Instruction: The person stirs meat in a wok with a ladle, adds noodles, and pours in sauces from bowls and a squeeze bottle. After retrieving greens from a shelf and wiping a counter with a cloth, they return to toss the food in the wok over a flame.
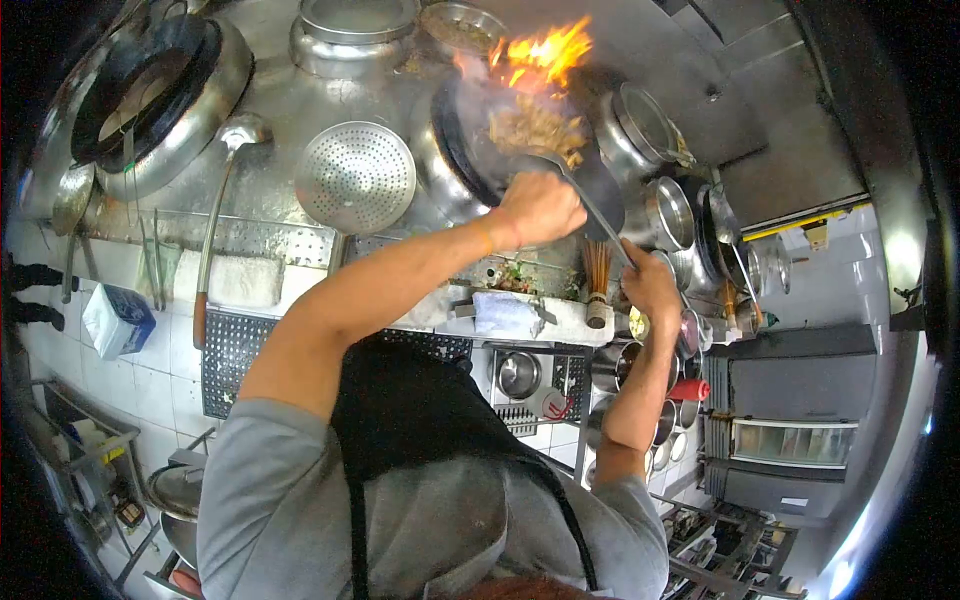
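A dark wok [597, 180] tilts over the burner, with browned food pieces [537, 128] tossed up or heaped in its far part. Orange flames [545, 55] flare at its far rim, and smoke hangs over it. My left hand [543, 208] is closed in a fist at the wok's near edge, apparently on its handle; the gripped part is hidden. My right hand [650, 285] is wrapped round the long metal handle of a ladle [596, 212]. The ladle's head reaches into the wok just beyond my left hand.
A perforated skimmer [357, 177] and a long ladle [222, 190] lie to the left, near another wok [150, 95]. A bamboo brush [597, 285] and a folded cloth [505, 314] sit along the near ledge. Metal pots [668, 213] stand at the right.
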`<state>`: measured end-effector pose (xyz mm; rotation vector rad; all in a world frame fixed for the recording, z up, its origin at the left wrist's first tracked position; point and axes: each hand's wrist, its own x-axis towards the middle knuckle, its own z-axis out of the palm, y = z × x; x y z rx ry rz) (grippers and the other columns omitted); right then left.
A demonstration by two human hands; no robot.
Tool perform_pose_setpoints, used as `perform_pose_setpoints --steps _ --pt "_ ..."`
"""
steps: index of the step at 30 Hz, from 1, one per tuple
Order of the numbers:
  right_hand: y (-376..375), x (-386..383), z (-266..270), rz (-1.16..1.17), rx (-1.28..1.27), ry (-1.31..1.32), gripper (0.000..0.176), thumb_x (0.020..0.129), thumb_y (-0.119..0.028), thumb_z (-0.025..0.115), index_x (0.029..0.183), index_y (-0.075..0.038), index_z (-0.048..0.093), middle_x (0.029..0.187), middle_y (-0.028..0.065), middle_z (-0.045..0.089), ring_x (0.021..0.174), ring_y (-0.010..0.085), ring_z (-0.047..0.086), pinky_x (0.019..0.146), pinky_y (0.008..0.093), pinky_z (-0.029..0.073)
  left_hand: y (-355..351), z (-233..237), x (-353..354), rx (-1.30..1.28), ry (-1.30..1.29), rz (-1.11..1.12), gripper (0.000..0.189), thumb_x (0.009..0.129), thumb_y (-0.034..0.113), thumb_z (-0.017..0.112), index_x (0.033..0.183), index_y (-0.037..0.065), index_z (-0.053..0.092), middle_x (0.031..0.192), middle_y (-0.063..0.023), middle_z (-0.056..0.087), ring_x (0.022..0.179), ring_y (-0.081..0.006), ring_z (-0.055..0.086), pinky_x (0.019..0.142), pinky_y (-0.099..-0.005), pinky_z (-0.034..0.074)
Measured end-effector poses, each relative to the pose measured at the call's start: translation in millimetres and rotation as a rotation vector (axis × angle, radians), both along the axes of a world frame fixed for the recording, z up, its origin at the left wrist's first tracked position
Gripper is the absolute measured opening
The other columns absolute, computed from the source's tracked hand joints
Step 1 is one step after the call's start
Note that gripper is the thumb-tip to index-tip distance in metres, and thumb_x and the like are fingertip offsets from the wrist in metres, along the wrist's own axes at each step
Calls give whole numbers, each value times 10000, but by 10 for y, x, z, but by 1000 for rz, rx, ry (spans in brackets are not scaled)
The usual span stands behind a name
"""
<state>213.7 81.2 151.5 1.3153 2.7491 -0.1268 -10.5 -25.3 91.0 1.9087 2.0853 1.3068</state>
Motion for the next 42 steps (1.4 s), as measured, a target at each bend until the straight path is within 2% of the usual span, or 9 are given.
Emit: perform_pose_setpoints --steps 6,9,12,17,24,30,34,37,42 --pt "-63 -230 -414 -79 121 113 471 897 -225 577 1367 -225 548 1094 259 652 995 436 639 884 512 505 -89 -686 154 -69 -58 -17 356 859 300 551 607 81 676 618 -200 630 586 -402 643 598 -512 528" --pt "-176 -101 -30 -64 12 84 508 876 -138 586 1377 -204 536 1134 247 640 1051 419 621 895 486 499 -335 -385 161 -119 -31 -123 366 857 304 553 593 78 669 607 -198 627 580 -402 640 608 -515 522" --pt "-160 -153 -45 -33 -10 23 544 846 -71 598 1375 -184 539 1173 228 630 1088 414 604 908 462 496 -9 -61 10 12 -20 46 365 839 313 564 578 74 654 590 -210 610 568 -415 623 585 -514 510" --pt "-167 -329 -524 -91 119 63 512 891 -188 591 1394 -243 517 1070 208 681 988 416 648 852 513 519 -26 -673 89 -86 48 30 363 847 329 553 625 76 688 629 -206 638 612 -407 657 631 -507 541" --pt "-228 57 -271 -56 64 126 540 872 -153 623 1386 -280 522 1002 249 675 937 449 645 841 533 510 -31 -392 45 -124 -68 79 342 824 324 572 590 100 682 618 -198 632 626 -391 655 605 -506 515" --pt "-331 -35 421 -69 72 -143 520 862 -125 639 1366 -219 551 1156 215 645 1074 410 617 914 471 488 80 225 -89 31 46 -7 317 813 303 570 624 81 695 613 -209 620 626 -393 646 606 -503 518" --pt "145 -213 -110 67 112 -18 495 871 -183 616 1358 -249 558 1069 252 660 1003 417 638 872 498 515 229 -279 -64 -9 59 103 332 830 320 560 639 91 705 662 -186 654 639 -383 662 639 -493 536" --pt "206 -340 -448 -80 136 128 456 885 -187 598 1338 -233 580 1081 243 662 996 417 641 881 494 515 24 -803 75 -158 20 52 345 842 318 546 633 94 704 637 -199 646 622 -392 663 652 -498 544" --pt "-17 168 -482 -132 91 331 468 878 -187 657 1340 -230 590 1049 250 674 973 400 669 812 466 520 -129 -647 48 -195 -1 35 319 826 314 561 642 102 713 661 -209 658 650 -402 668 650 -503 526"
